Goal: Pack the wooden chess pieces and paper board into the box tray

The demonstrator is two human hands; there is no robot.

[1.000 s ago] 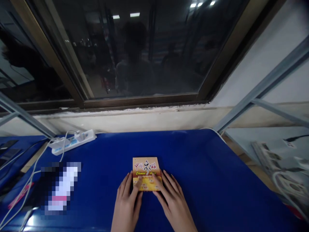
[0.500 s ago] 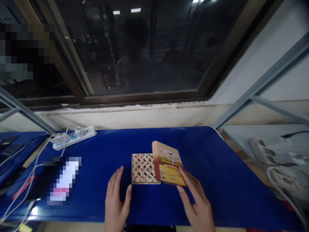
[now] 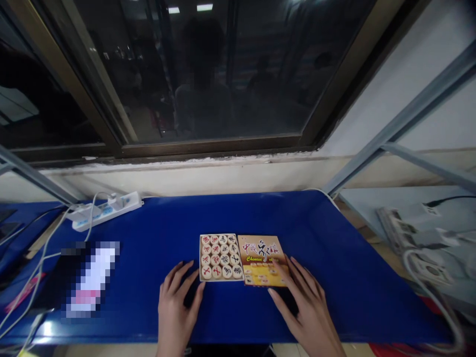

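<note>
Yellow lid point(image 3: 262, 260) reading "Chinese" lies beside open right hand point(image 3: 305, 305), left hand point(image 3: 176, 305) open.

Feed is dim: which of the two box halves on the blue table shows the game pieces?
The left half, by the left hand: rows of round pieces. The right half shows only printed cover.

Your bare left grip point(image 3: 174, 310) and bare right grip point(image 3: 308, 310) wear nothing (no gloves, rings or watch); your forearms show no sleeves.

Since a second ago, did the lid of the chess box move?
Yes. The lid came off the box of pieces and now lies flat just right of it on the blue table.
</note>
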